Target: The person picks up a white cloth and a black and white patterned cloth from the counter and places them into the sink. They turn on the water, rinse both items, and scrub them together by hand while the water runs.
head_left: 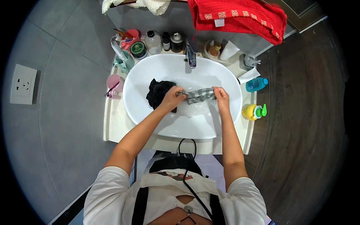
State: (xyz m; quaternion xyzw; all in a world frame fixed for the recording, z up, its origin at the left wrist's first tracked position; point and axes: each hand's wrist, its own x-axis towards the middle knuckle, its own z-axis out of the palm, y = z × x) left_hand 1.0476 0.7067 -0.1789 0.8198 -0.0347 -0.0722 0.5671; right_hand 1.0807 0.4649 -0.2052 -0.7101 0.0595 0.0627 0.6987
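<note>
Over a white oval sink (137, 77), a wet grey-and-white checked cloth (201, 95) is stretched between my two hands. My left hand (173, 99) pinches its left end, fingers closed. Its right end is gripped by my right hand (222, 98), also closed. A bunched black cloth (158, 93) lies in the sink's left part, beside and partly behind my left hand. Water with some foam (195, 109) shows beneath the checked cloth. The dark metal faucet (191, 59) stands at the far rim, beyond the cloth. What kind of garment the checked cloth is, I cannot tell.
Along the back of the pale counter (116, 127) stand a clear bottle (153, 44), a green-lidded jar (138, 50) and several cups and tubes. A pink mug (114, 83) is at left. At right are a blue bottle (255, 84) and a yellow pump bottle (252, 111). A red towel (240, 18) hangs behind.
</note>
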